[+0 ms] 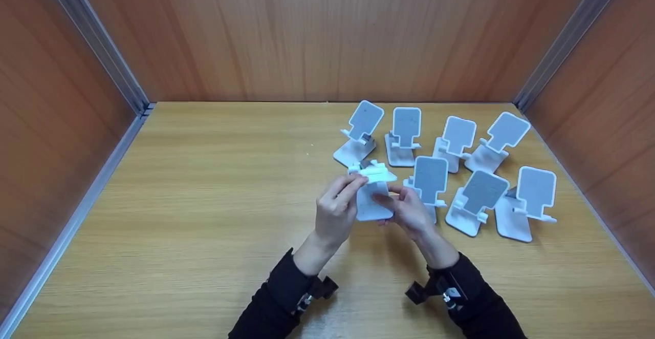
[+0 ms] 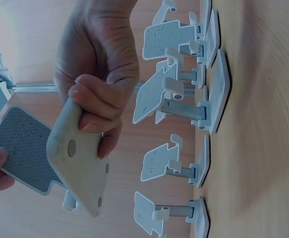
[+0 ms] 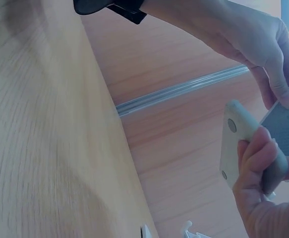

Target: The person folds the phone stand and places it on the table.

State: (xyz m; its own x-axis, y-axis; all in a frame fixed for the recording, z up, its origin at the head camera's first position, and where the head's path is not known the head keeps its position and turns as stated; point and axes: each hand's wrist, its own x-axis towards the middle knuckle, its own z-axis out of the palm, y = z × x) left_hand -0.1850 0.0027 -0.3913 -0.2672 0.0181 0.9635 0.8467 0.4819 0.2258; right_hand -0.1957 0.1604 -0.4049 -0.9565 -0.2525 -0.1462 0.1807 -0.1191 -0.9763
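A white folding phone stand is held up above the table between both hands. My left hand (image 1: 335, 208) pinches the edge of its grey-padded holder plate (image 2: 23, 148) between fingers and thumb. The right hand (image 1: 407, 211) grips the flat base (image 1: 371, 203), thumb on the upper face and fingers behind. Round feet show on the underside of the base (image 2: 80, 158) in the left wrist view. The plate stands at an angle to the base. In the right wrist view, the left hand (image 3: 263, 59) is at upper right and the right hand (image 3: 263, 198) lower down.
Several similar white phone stands, such as one at the back (image 1: 407, 124) and one at the right front (image 1: 536, 190), stand unfolded on the right half of the table (image 1: 204, 200). Wooden panels (image 1: 327, 37) enclose the back and sides.
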